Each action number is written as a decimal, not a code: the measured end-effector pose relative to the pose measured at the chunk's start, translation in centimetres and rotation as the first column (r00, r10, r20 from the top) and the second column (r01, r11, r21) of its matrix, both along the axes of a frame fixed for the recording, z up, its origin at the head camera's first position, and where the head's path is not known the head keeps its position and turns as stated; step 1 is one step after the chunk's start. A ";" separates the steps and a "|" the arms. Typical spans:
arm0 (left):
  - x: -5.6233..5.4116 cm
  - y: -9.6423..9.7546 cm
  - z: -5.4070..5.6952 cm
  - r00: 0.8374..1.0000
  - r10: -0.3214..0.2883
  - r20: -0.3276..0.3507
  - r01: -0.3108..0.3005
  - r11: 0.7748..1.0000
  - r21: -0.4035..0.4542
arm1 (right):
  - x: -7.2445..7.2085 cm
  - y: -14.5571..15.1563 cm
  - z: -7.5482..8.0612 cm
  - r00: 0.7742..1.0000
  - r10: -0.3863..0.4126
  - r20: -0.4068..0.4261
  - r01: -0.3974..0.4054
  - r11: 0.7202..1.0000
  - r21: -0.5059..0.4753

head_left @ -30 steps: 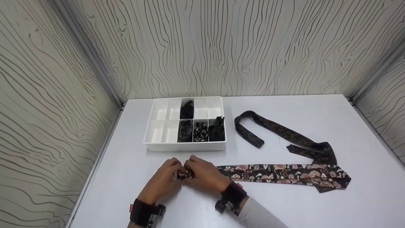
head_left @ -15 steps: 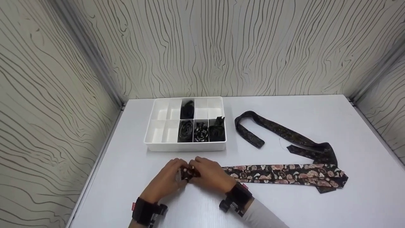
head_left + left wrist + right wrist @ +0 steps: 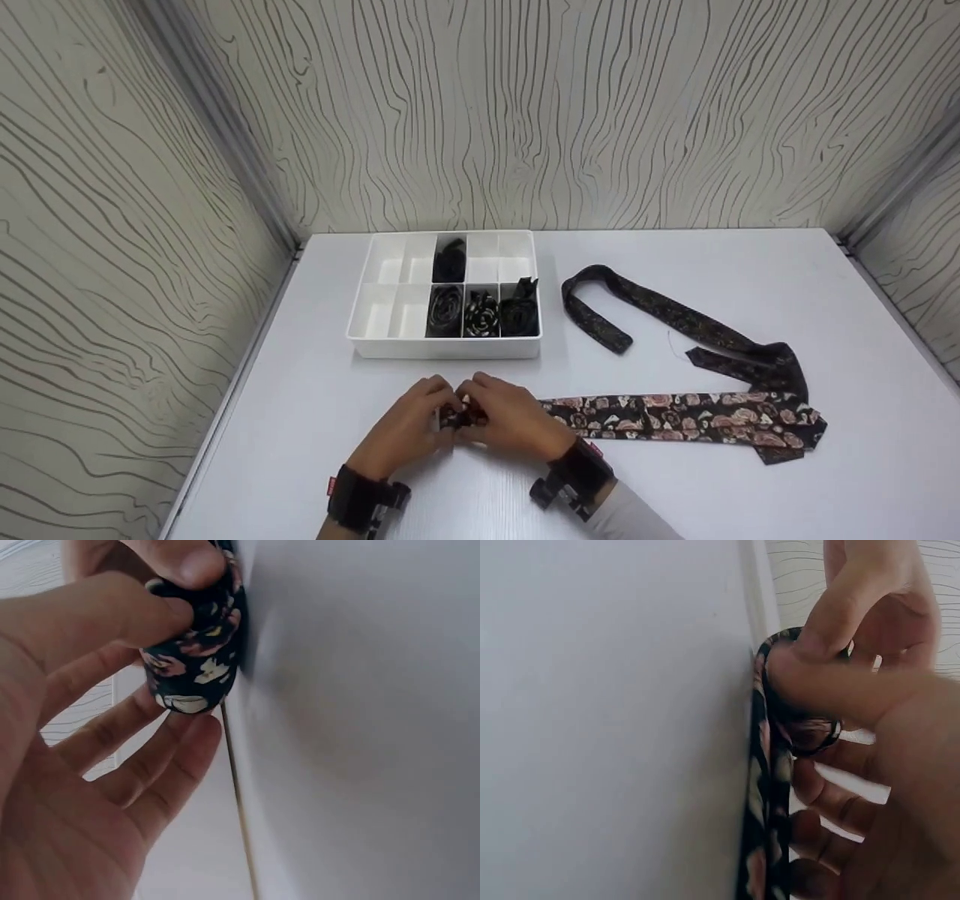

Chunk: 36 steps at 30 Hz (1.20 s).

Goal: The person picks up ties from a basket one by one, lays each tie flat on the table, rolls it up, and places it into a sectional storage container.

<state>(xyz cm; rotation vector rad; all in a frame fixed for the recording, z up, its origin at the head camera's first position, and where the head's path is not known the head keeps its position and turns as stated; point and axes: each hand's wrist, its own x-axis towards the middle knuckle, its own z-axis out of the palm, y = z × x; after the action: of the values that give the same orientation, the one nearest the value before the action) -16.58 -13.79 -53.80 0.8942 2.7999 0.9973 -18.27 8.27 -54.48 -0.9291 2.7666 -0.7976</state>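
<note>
A dark necktie with pink and white flowers (image 3: 675, 416) lies flat to the right, its left end wound into a small roll (image 3: 195, 667). My left hand (image 3: 409, 426) pinches the roll from the left, thumb on the near side and fingers round the far side. From the right, my right hand (image 3: 517, 421) grips the same roll, its thumb (image 3: 825, 686) pressed on the coil. In the right wrist view the flat part of the tie (image 3: 763, 825) runs away from the roll along the tabletop. Both hands cover much of the roll in the head view.
A white divided box (image 3: 446, 347) stands behind the hands; several compartments hold rolled dark ties (image 3: 481, 313), others are bare. A second dark patterned necktie (image 3: 675, 315) lies loosely bent at the right, partly under the floral one. Patterned panels (image 3: 480, 112) enclose the white table.
Both hands have shifted a little to the right with the roll, their fingers changing position round it. The flat end of the floral tie has slid slightly left relative to the dark tie.
</note>
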 end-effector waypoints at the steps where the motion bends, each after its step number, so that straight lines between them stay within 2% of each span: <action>1: 0.0 0.1 0.0 1.000 -0.001 -0.008 0.001 1.000 -0.008 | 0.0 0.1 0.0 1.000 -0.001 -0.004 0.001 1.000 -0.002; 7: 0.0 0.5 0.1 1.000 -0.012 0.007 0.012 0.999 -0.050 | 0.2 0.7 -0.3 0.999 -0.015 -0.032 0.015 1.000 0.003; 11: 0.0 0.7 0.2 0.999 -0.026 -0.021 0.024 0.998 -0.063 | 0.4 1.0 -0.2 0.999 -0.016 -0.031 0.015 1.000 -0.016; 17: 0.0 1.1 0.2 0.999 -0.046 0.023 0.047 0.998 -0.048 | 0.6 1.5 -0.1 0.996 -0.015 -0.085 0.015 1.000 0.006; 22: 0.0 1.5 0.3 0.999 -0.040 -0.023 0.039 0.996 -0.074 | 0.7 1.8 0.1 0.998 -0.024 -0.064 0.024 1.000 0.006; 30: 0.1 1.5 0.4 0.997 -0.035 -0.063 0.031 0.997 -0.065 | 0.7 2.4 0.0 1.000 -0.027 -0.006 0.027 1.000 -0.008; 36: 0.1 1.1 1.1 1.000 -0.020 0.001 0.020 0.999 -0.038 | 0.8 3.2 0.1 0.999 -0.007 -0.037 0.007 1.000 0.015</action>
<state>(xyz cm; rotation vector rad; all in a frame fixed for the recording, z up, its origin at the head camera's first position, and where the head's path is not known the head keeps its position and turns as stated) -16.50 -12.71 -52.70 0.9160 2.7934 0.9381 -17.44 11.50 -54.42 -0.9415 2.8050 -0.7670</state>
